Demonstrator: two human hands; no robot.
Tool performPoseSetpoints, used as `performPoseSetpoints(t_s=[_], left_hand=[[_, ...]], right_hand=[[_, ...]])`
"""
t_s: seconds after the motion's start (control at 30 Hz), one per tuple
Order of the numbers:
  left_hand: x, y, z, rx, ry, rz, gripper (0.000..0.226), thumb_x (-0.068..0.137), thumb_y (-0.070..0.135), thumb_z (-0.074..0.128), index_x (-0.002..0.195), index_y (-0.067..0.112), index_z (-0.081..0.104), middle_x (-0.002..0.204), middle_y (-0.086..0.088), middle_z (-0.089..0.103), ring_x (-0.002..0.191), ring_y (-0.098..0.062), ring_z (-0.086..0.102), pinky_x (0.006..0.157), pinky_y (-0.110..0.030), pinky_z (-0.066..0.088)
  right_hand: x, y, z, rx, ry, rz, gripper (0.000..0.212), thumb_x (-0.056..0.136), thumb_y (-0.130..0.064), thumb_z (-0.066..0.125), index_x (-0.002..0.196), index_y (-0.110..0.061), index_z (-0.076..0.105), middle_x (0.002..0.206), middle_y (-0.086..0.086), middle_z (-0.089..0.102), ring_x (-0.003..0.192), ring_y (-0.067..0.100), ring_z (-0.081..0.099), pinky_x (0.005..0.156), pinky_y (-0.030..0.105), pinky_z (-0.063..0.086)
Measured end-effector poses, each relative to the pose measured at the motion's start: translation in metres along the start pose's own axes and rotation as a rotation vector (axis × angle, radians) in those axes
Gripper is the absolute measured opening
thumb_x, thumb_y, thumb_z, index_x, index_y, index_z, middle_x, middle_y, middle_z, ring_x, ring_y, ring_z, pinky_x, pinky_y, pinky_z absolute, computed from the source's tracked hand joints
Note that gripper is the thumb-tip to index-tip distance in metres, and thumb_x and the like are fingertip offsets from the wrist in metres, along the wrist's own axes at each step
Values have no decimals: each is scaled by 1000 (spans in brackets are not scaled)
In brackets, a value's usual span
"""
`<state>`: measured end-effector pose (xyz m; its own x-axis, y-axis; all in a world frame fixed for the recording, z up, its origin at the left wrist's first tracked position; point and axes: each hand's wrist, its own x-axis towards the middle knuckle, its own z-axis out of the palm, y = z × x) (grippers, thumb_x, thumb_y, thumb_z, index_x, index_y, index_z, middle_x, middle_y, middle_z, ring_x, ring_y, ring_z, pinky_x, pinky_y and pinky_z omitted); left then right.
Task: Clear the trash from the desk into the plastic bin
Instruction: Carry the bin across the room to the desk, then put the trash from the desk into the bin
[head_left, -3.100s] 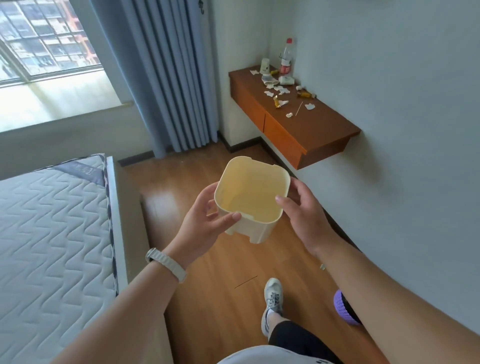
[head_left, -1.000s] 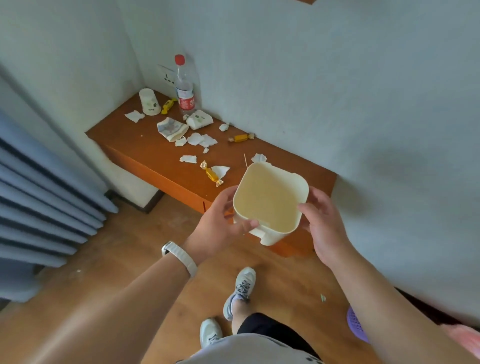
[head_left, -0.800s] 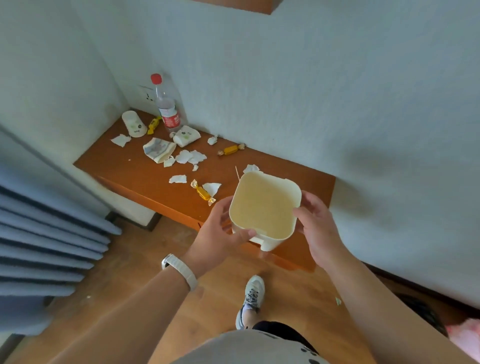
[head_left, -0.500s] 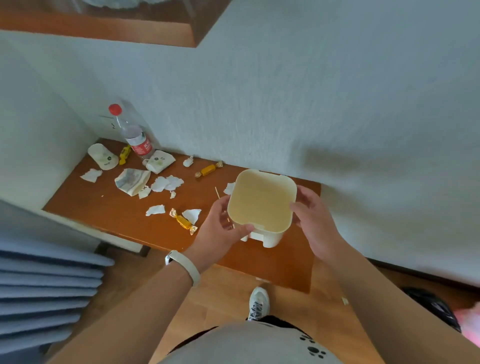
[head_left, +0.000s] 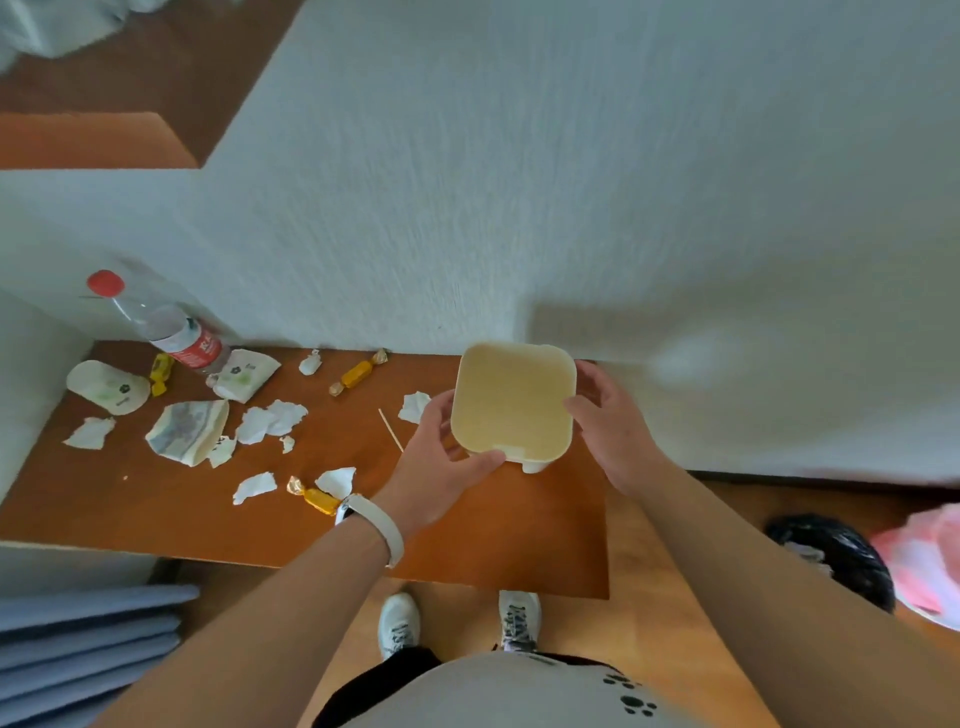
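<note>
Wooden counter (head_left: 156, 514) against wall. Cream plastic bin (head_left: 511, 402) over its right end, opening up, empty. Left hand (head_left: 441, 467) grips bin's left rim; right hand (head_left: 610, 431) clasps right wall. Left of bin: plastic bottle (head_left: 156, 327), crushed paper cup (head_left: 106, 387), torn paper scraps (head_left: 270, 421), wrapped candies (head_left: 356, 372), thin stick (head_left: 390, 436).
</note>
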<state>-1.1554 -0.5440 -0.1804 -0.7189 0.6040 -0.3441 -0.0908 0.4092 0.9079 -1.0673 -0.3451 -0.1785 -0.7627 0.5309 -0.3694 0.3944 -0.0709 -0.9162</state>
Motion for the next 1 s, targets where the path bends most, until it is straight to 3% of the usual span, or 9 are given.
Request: performPoseSetpoints(t_s=[0.27, 0.47, 0.6, 0.73, 0.83, 0.93, 1.0], left_hand=[[29, -12, 4, -3, -61, -8, 80, 73, 27, 84, 136, 33, 36, 129, 12, 53, 119, -11, 54, 99, -36, 51], [33, -15, 1, 1, -67, -9, 81, 73, 32, 84, 138, 35, 35, 134, 12, 50, 124, -12, 50, 105, -40, 45], [30, -16, -9, 88, -103, -9, 72, 81, 36, 76, 139, 35, 35, 138, 16, 48, 128, -6, 45, 112, -40, 34], [22, -21, -29, 245, -112, 0, 67, 87, 43, 67, 143, 37, 31, 149, 15, 39, 137, -9, 36, 110, -34, 30], [11, -24, -51, 402, -85, 43, 63, 89, 45, 63, 143, 40, 31, 151, 14, 36, 138, -10, 34, 104, -29, 31], [0, -29, -79, 552, -84, 159, 54, 91, 45, 59, 141, 37, 38, 149, 12, 39, 135, -11, 38, 106, -31, 38], [-7, -35, -99, 645, -78, 249, 49, 93, 43, 57, 139, 34, 42, 146, 13, 42, 130, -7, 40, 100, -22, 41]], right_hand=[[8, 8, 3, -122, 70, 26, 46, 92, -18, 54, 132, -41, 48, 115, -30, 56, 105, -10, 53, 81, 20, 45], [11, 9, -2, -206, 76, 71, 52, 92, -26, 56, 141, -38, 41, 138, -15, 51, 124, 10, 47, 103, 40, 44], [3, 8, 2, -294, 145, 65, 57, 92, -31, 56, 145, -32, 36, 142, -12, 47, 125, 10, 46, 104, 39, 43], [-9, -7, 11, -508, 240, -55, 53, 92, -32, 54, 143, -25, 39, 144, -6, 44, 127, 12, 43, 99, 31, 37], [-20, -25, 26, -684, 201, -199, 51, 93, -28, 53, 142, -20, 41, 146, -3, 43, 129, 16, 40, 95, 26, 31], [-31, -41, 50, -860, 115, -334, 48, 95, -29, 51, 140, -17, 44, 148, 0, 42, 131, 19, 37, 97, 30, 35], [-39, -46, 70, -929, 53, -404, 46, 96, -30, 50, 139, -16, 47, 148, 0, 42, 133, 18, 36, 103, 34, 36]])
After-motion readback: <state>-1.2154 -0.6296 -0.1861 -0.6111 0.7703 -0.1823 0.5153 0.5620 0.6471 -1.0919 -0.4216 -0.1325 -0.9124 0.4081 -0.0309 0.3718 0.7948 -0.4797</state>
